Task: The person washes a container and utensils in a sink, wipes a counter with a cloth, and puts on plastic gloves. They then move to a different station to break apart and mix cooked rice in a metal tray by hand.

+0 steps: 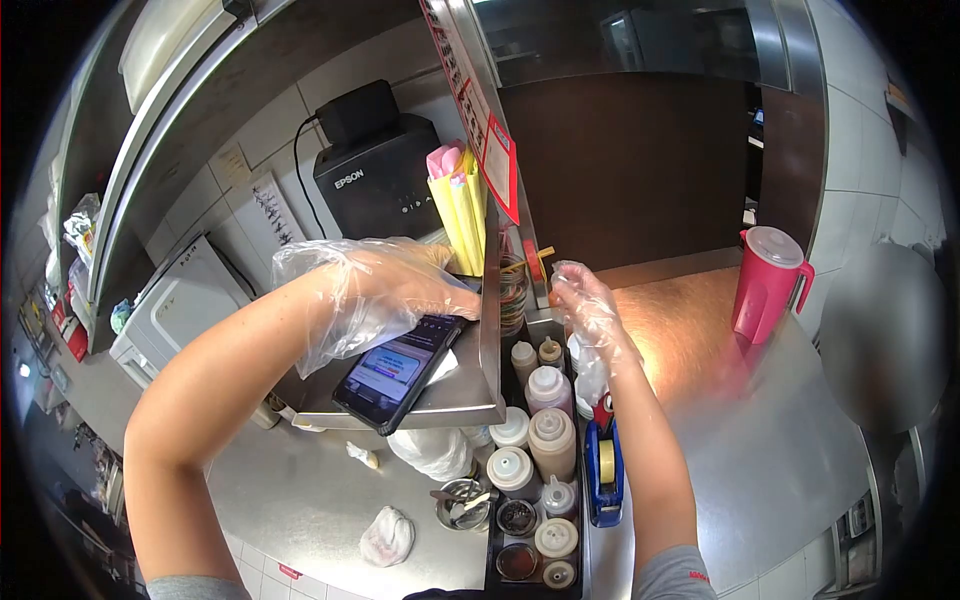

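My left hand (400,285), in a loose clear plastic glove, reaches over a metal shelf (460,410). Its fingers are at the upper end of a black phone (390,375) with a lit screen, beside yellow paper sleeves (462,215); what the fingertips do is partly hidden. My right hand (588,303), also in a clear glove, is raised above the bottle rack, its fingers drawn together near a jar of rubber bands (513,295). Whether it holds something small cannot be made out. Squeeze bottles (552,440) stand below, between my forearms.
A black EPSON printer (375,180) stands behind the shelf. A blue tape dispenser (605,470) lies beside the rack. On the right counter is a pink lidded pitcher (768,285). A metal bowl with spoons (463,505) and a white cloth (387,537) lie on the lower counter.
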The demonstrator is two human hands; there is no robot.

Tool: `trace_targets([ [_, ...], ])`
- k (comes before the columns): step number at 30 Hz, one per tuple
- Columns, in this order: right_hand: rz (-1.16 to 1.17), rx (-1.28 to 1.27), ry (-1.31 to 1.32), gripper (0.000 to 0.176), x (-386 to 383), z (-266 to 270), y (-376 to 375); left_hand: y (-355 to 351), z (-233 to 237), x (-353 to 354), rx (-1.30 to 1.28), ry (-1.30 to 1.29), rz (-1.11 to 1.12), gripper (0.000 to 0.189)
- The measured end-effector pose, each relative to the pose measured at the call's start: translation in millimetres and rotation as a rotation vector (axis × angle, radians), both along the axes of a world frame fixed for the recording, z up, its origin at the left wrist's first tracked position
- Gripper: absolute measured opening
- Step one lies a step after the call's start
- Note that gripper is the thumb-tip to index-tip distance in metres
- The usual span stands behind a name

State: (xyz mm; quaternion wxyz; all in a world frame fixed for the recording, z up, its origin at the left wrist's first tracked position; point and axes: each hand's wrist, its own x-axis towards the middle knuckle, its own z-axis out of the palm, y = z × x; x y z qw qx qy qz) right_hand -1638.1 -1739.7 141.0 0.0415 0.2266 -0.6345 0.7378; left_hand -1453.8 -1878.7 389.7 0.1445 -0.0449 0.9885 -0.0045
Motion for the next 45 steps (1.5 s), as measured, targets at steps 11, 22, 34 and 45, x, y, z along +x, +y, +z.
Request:
trace_targets([
  [11, -0.166, 0.155, 0.185, 0.026, -16, -1, -21, 6, 3, 3, 0.013, -0.016, -0.043, 0.095],
  [22, -0.108, -0.014, 0.057, 0.020, -7, 33, -4, 6, -1, 0, -0.057, 0.002, -0.048, 0.086],
  [34, 0.099, -0.408, -0.347, 0.015, -33, 25, -14, 6, -5, -1, -0.120, 0.051, -0.179, 0.083],
  [45, 0.161, -0.585, -0.449, 0.014, -35, 16, -15, 8, -5, -3, -0.177, 0.017, -0.091, 0.086],
])
